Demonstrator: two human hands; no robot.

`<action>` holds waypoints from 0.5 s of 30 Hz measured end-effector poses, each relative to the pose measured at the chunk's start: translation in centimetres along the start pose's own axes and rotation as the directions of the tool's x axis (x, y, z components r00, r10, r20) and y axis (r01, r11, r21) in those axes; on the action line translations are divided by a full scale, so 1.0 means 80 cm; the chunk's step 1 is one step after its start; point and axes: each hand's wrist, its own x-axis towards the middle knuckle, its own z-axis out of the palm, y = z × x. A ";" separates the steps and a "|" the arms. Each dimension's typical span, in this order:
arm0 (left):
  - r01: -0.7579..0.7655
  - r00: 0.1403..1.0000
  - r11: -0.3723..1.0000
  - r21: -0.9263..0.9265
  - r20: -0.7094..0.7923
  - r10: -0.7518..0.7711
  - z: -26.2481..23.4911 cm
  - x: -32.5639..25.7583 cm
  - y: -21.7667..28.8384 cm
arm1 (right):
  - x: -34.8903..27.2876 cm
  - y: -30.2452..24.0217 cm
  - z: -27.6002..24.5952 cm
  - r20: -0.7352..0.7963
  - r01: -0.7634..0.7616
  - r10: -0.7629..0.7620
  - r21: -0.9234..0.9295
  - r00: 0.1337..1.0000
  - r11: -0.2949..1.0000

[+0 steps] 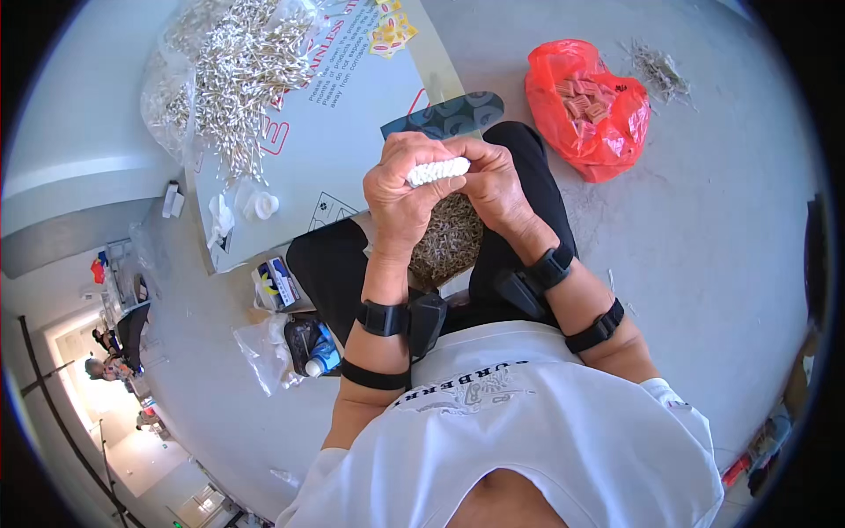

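A bundle of cotton swabs (437, 172), white tips packed together, is held in front of me between both hands. My left hand (398, 192) is closed around its left part. My right hand (498, 188) pinches the other end, with the fingertips of both hands meeting over it. The sticks behind the tips are hidden by my fingers. Below my hands, between my knees, sits a mass of small brownish pieces (447, 242), too fine to make out. A clear bag heaped with loose cotton swabs (251, 75) lies on the board at the upper left.
The printed board (299, 163) bears a small white cup (262, 206) and yellow stickers (392, 31). A red plastic bag (588, 110) with pinkish packets stands on the floor at right, near a scrap pile (660, 72). Left of my leg are a box (275, 283) and a bottle (322, 352).
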 end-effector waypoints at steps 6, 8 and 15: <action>-0.020 1.000 1.000 -0.005 0.006 0.020 0.001 0.001 0.000 | 0.001 -0.001 -0.001 -0.012 0.010 -0.009 0.008 1.000 1.000; -0.012 1.000 1.000 -0.001 0.010 0.012 0.001 0.000 -0.001 | 0.001 -0.001 -0.001 -0.008 0.020 -0.020 0.027 1.000 0.999; -0.004 0.989 1.000 0.023 0.151 0.001 -0.017 0.007 0.006 | 0.002 -0.001 -0.006 -0.012 0.020 -0.020 -0.017 1.000 1.000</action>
